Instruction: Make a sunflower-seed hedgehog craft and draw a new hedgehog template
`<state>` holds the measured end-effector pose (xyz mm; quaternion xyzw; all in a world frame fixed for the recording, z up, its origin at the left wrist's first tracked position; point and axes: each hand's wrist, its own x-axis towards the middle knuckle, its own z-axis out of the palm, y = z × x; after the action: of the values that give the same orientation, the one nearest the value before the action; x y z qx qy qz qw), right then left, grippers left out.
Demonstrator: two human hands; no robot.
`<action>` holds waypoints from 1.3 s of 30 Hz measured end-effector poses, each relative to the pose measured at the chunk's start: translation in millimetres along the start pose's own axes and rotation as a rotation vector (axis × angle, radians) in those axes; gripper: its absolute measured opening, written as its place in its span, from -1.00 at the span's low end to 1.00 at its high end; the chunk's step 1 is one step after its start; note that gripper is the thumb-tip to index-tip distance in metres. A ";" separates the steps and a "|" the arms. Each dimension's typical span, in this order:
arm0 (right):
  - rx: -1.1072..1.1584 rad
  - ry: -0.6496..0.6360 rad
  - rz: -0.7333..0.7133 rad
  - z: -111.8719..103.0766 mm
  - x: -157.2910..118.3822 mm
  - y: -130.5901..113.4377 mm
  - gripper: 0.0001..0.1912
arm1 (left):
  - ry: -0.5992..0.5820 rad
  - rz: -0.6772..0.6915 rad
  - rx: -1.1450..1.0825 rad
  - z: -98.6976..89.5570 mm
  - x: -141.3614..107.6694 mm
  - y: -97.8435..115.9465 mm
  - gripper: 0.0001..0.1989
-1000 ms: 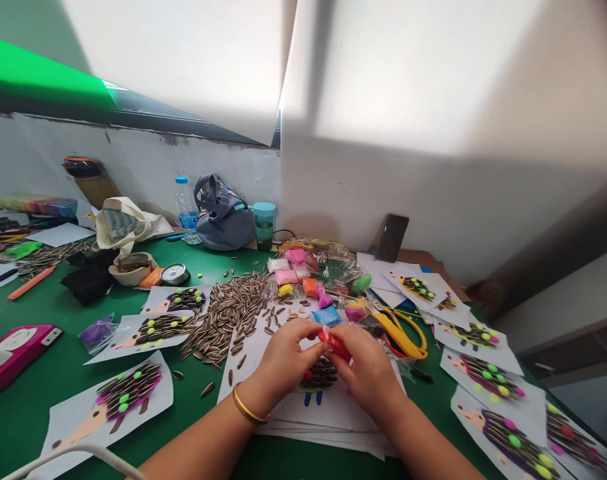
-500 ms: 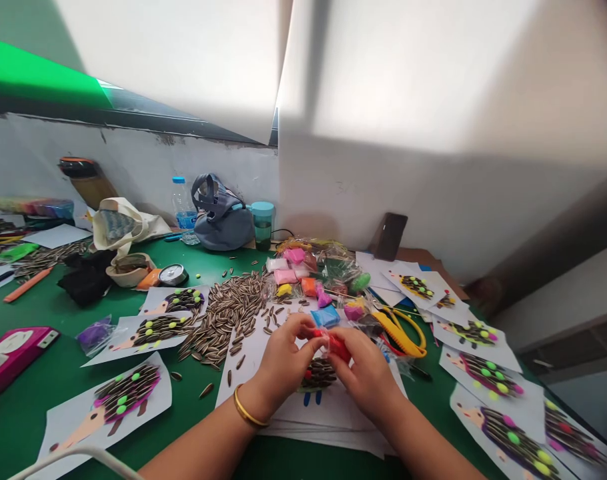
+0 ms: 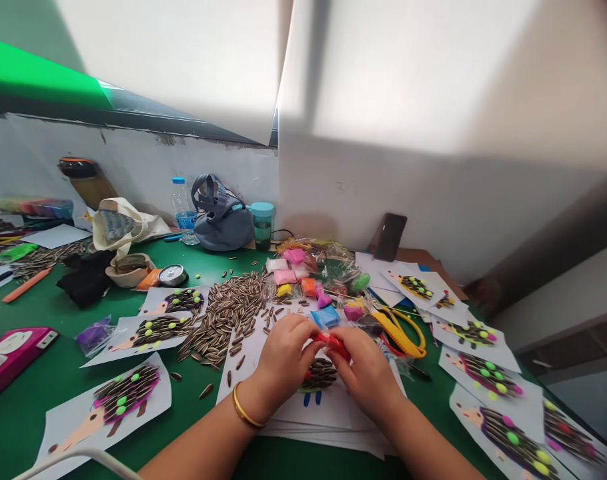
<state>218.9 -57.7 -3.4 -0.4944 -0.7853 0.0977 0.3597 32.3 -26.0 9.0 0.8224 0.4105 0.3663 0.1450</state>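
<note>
Bright glow on white sheet (image 3: 193, 60); shadows across wall (image 3: 333, 180); right edge dark, smeared.

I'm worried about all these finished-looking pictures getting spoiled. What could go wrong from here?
The left hand and right hand hold the red lump over the hedgehog; if it slips, it might fall on it and disturb its seeds.

The left hand is close to the seed pile, so a sweep of the wrist could scatter seeds.

The phone stands propped up; a bump might tip it over.
</note>
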 end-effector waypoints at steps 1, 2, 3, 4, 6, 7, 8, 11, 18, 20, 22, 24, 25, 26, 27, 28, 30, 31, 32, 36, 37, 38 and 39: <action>-0.009 0.007 0.005 -0.3 0.1 0.2 -0.84 | -0.003 0.007 -0.004 0.0 -0.4 0.6 -0.92; -0.016 0.014 0.010 -0.6 0.1 0.5 -0.84 | 0.000 0.012 -0.016 0.4 -0.8 0.8 -0.92; -0.020 0.019 0.013 -0.6 0.1 0.7 -0.83 | 0.003 0.014 -0.033 1.1 -1.2 0.6 -0.93; -0.023 0.024 0.014 -0.4 0.1 0.8 -0.82 | 0.007 0.009 -0.052 1.9 -1.6 0.1 -0.94; -0.029 0.029 0.010 0.4 -0.1 0.7 -0.78 | 0.006 -0.013 -0.078 3.9 -2.4 -1.0 -0.95; -0.035 0.029 0.003 1.1 -0.2 0.5 -0.76 | 0.000 -0.027 -0.081 4.7 -2.8 -1.3 -0.96; -0.043 0.028 -0.007 1.8 -0.3 0.2 -0.75 | -0.010 -0.040 -0.077 5.2 -3.2 -1.3 -0.97; -0.076 0.038 -0.061 3.3 -0.4 -1.4 -0.76 | -0.045 -0.069 -0.045 5.7 -4.0 0.0 -0.95; -0.147 0.081 -0.115 -3.7 3.0 -7.4 -0.85 | -0.112 -0.175 -0.157 5.9 -1.8 0.2 -0.88; -0.156 0.088 -0.113 -6.1 4.1 -7.9 -0.85 | -0.110 -0.226 -0.265 6.6 -0.3 -0.5 -0.89; -0.164 0.094 -0.111 -6.8 4.4 -7.5 -0.87 | -0.103 -0.269 -0.332 6.8 0.7 -0.7 -0.89; -0.174 0.106 -0.117 -5.9 3.9 -6.5 -0.87 | -0.109 -0.285 -0.337 6.2 1.0 -0.5 -0.88; -0.181 0.109 -0.123 -5.0 3.5 -6.0 -0.85 | -0.115 -0.281 -0.317 5.6 0.8 -0.3 -0.87; -0.187 0.110 -0.131 -3.9 3.1 -5.7 -0.83 | -0.123 -0.269 -0.285 4.8 0.5 0.1 -0.85; -0.192 0.107 -0.140 -2.9 2.7 -5.6 -0.80 | -0.130 -0.254 -0.243 3.9 0.0 0.6 -0.84; -0.195 0.101 -0.148 -2.1 2.5 -5.9 -0.78 | -0.137 -0.238 -0.195 2.9 -0.4 1.2 -0.84; -0.187 0.080 -0.154 -1.2 2.5 -7.3 -0.79 | -0.160 -0.202 -0.106 0.8 -1.2 2.6 -0.83; -0.179 0.073 -0.154 -1.3 2.7 -8.3 -0.82 | -0.175 -0.183 -0.071 -0.2 -1.4 3.4 -0.82; -0.172 0.066 -0.153 -1.7 3.0 -9.5 -0.84 | -0.190 -0.164 -0.046 -1.2 -1.3 4.1 -0.81; -0.150 0.058 -0.148 -5.6 4.5 -13.7 -0.87 | -0.248 -0.129 -0.031 -5.6 1.3 5.2 -0.78; -0.149 0.059 -0.149 -6.6 4.9 -14.4 -0.87 | -0.265 -0.129 -0.040 -6.9 2.3 5.0 -0.79; -0.150 0.059 -0.150 -7.5 5.2 -15.0 -0.87 | -0.278 -0.126 -0.048 -8.1 3.3 4.5 -0.80; -0.154 0.059 -0.151 -8.2 5.5 -15.4 -0.88 | -0.285 -0.122 -0.053 -9.3 4.2 3.9 -0.81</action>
<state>212.0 -62.3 13.0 -0.4625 -0.8145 -0.0049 0.3502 29.5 -25.7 19.6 0.8354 0.4252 0.2471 0.2455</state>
